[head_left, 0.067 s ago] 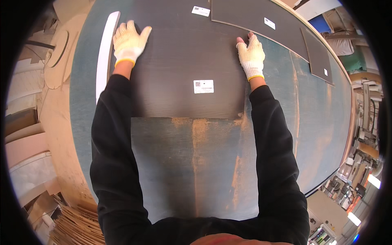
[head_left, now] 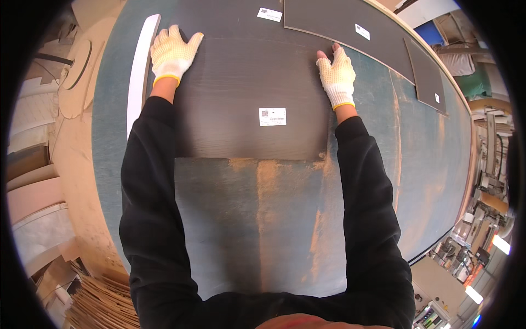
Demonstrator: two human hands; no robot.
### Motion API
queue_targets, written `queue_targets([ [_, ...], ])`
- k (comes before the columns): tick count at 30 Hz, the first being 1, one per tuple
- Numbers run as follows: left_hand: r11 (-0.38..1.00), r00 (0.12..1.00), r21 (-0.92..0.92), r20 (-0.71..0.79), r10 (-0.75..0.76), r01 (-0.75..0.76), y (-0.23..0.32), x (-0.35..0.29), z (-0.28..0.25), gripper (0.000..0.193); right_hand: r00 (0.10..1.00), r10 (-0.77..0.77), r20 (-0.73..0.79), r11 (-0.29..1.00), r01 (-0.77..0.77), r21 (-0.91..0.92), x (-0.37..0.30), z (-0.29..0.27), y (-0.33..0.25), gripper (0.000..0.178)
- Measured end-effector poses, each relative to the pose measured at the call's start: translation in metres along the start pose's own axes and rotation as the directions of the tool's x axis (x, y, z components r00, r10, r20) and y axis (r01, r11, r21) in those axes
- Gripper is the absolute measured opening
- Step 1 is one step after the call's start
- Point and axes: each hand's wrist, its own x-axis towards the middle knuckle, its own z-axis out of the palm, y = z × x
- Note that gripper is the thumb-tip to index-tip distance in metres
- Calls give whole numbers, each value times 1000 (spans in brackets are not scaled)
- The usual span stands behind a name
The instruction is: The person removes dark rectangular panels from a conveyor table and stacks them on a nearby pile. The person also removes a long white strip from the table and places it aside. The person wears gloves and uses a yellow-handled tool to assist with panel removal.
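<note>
A large dark brown panel (head_left: pixel 246 82) lies on the blue-grey table top, with a white label (head_left: pixel 272 117) near its near edge. My left hand (head_left: pixel 174 54), in a cream knit glove with yellow trim, rests along the panel's left edge, fingers spread and thumb stretched over the panel. At the right edge my right hand (head_left: pixel 337 77) wears a matching glove with bare fingertips showing. Its fingers are extended and its thumb stands apart over the panel. How firmly either hand presses the edges cannot be seen.
A long white strip (head_left: pixel 142 77) lies left of my left hand. Beyond the right hand are another dark panel (head_left: pixel 334 22) and a smaller dark panel (head_left: pixel 424 74), both labelled. Sawdust streaks (head_left: pixel 266 192) mark the table top (head_left: pixel 219 219). Stacked brown sheets (head_left: pixel 104 304) stand at lower left.
Hardly anything differs. My left hand and the white strip sit very slightly farther left in the picture; both hands keep their places at the panel's edges.
</note>
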Motion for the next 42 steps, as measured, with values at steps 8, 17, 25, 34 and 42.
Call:
queue_targets([
  [8, 972, 966, 15, 112, -234, 233, 35, -74, -45, 74, 996, 30, 80, 978, -46, 203, -74, -43, 7, 60],
  [17, 829, 835, -222, 355, -422, 513, 34, -326, -151, 69, 847, 453, 279, 517, -505, 692, -335, -170, 22, 47],
  [25, 578, 561, -401, 819, -121, 711, -27, -360, -246, 71, 955, 230, 185, 971, -239, 28, -352, -314, 4, 37],
  [34, 42, 401, -398, 911, -99, 916, -89, -607, -269, 48, 692, 540, 478, 749, -655, 101, -571, -340, 10, 39],
  [42, 102, 525, -515, 839, -146, 851, -83, -660, -251, 50, 766, 582, 271, 799, -601, -19, -644, -304, -12, 60],
])
